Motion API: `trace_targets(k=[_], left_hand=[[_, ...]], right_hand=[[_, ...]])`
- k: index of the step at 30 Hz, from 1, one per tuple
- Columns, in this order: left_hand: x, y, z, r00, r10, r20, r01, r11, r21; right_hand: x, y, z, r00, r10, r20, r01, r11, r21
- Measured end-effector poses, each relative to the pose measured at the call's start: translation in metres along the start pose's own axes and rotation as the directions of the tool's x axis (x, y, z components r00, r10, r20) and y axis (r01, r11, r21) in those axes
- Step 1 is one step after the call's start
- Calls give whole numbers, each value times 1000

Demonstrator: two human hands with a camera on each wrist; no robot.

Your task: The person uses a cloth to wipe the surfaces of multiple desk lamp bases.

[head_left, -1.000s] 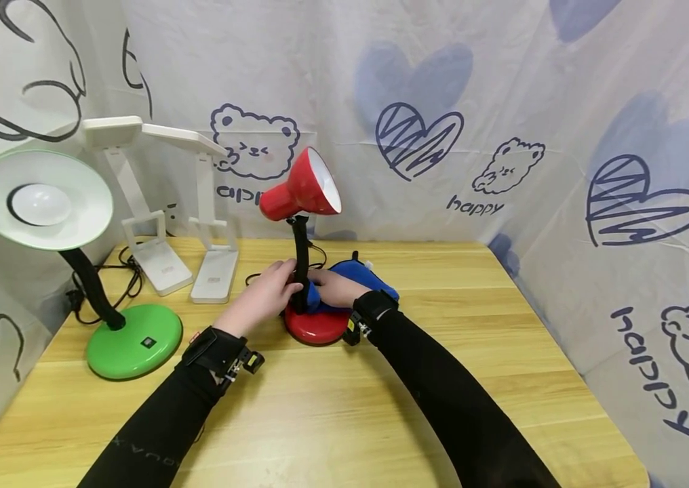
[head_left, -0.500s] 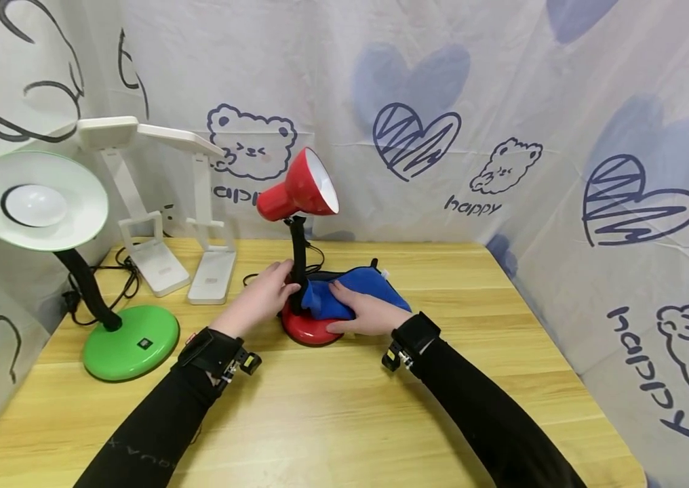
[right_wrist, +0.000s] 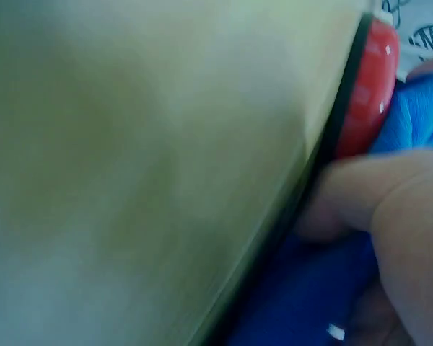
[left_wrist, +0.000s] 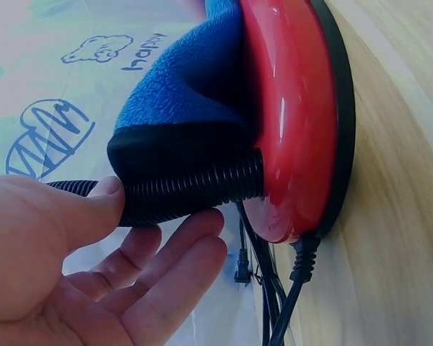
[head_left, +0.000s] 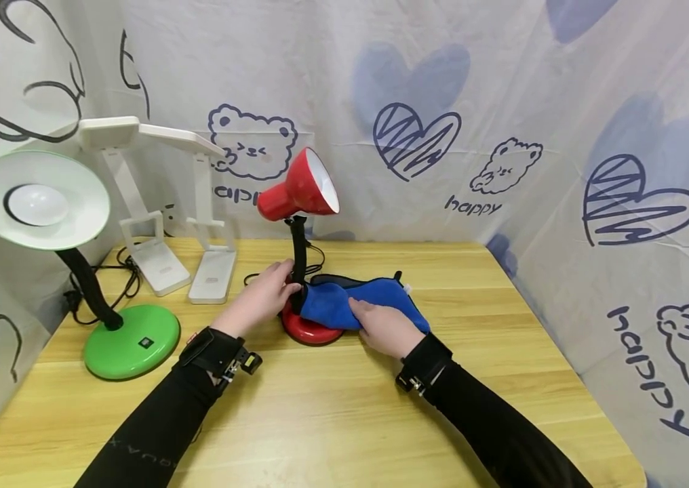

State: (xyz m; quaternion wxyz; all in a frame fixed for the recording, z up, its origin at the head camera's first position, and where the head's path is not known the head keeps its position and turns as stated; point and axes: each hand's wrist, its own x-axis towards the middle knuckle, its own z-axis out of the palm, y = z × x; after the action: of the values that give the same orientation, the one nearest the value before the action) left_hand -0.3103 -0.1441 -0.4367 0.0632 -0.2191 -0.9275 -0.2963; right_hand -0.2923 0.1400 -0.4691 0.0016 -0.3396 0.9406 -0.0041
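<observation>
1. Here's the left hand (head_left: 262, 296), thumb over the black neck (head_left: 298, 244) of the red lamp (head_left: 306, 184), fingers curled beneath: a clear grip, low down by the base (head_left: 312, 331).
2. And the right hand (head_left: 390, 330) has the blue cloth (head_left: 327, 306) pinched, thumb on top; the right wrist view is blurred, the far fingers partly hidden.
3. The cloth drapes across the base, its dark edge right up against the neck, the rest reaching rightward over the table (head_left: 473, 379).
4. The red lamp stands upright, head tipped up to the right, its cord (left_wrist: 287, 310) leaving the base.
5. Off to the left: the green lamp (head_left: 131, 347), with two white lamps (head_left: 213, 276) behind it.
</observation>
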Motion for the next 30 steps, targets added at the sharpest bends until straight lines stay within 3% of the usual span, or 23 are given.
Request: trace_targets(k=[2, 4, 6, 7, 8, 9, 10, 12, 14, 15, 16, 18, 20, 22, 24, 30], left_hand=[[0, 1, 0, 1000, -2, 3, 2, 1000, 0], [0, 2, -1, 1000, -5, 7, 5, 1000, 1], [0, 2, -1, 1000, -9, 10, 9, 1000, -1], [0, 2, -1, 1000, -10, 12, 10, 1000, -4], [0, 2, -1, 1000, -9, 12, 9, 1000, -7], [0, 2, -1, 1000, -7, 12, 8, 1000, -11], [-1, 2, -1, 1000, -5, 11, 6, 1000, -15], [-1, 2, -1, 1000, -5, 9, 5, 1000, -24], [-1, 2, -1, 1000, -6, 12, 7, 999, -34], [0, 2, -1, 1000, -7, 15, 8, 999, -38], [-1, 2, -1, 1000, -14, 18, 14, 999, -43], [-1, 3, -1, 999, -21, 24, 22, 999, -48], [0, 3, -1, 999, -25, 32, 27, 998, -57], [0, 3, -1, 999, -29, 35, 31, 998, -58], [1, 3, -1, 999, -34, 35, 36, 997, -62], [1, 2, -3, 997, -62, 40, 65, 995, -74]], right_hand=[[-3, 0, -4, 1000, 5, 5, -6, 999, 34], [-4, 5, -11, 997, 22, 67, -32, 989, 147], [-5, 14, -18, 987, 62, 149, -110, 935, 338], [-6, 18, -21, 980, 98, 176, -169, 875, 453], [-6, 23, -23, 968, 134, 210, -233, 786, 572], [-6, 29, -24, 952, 182, 246, -303, 669, 678], [-7, 33, -25, 933, 224, 281, -358, 520, 776], [-9, 42, -27, 889, 296, 350, -407, 162, 899], [-11, 50, -27, 861, 321, 394, -356, -173, 918], [-13, 53, -26, 859, 326, 396, -301, -303, 904], [-15, 56, -26, 867, 324, 378, -231, -410, 882], [-19, 60, -25, 890, 329, 315, -83, -563, 823], [-23, 63, -23, 914, 332, 232, 44, -650, 758], [-27, 65, -20, 919, 357, 168, 137, -688, 712], [-29, 66, -17, 910, 388, 145, 191, -703, 685], [-40, 73, -7, 856, 493, 157, 278, -695, 663]])
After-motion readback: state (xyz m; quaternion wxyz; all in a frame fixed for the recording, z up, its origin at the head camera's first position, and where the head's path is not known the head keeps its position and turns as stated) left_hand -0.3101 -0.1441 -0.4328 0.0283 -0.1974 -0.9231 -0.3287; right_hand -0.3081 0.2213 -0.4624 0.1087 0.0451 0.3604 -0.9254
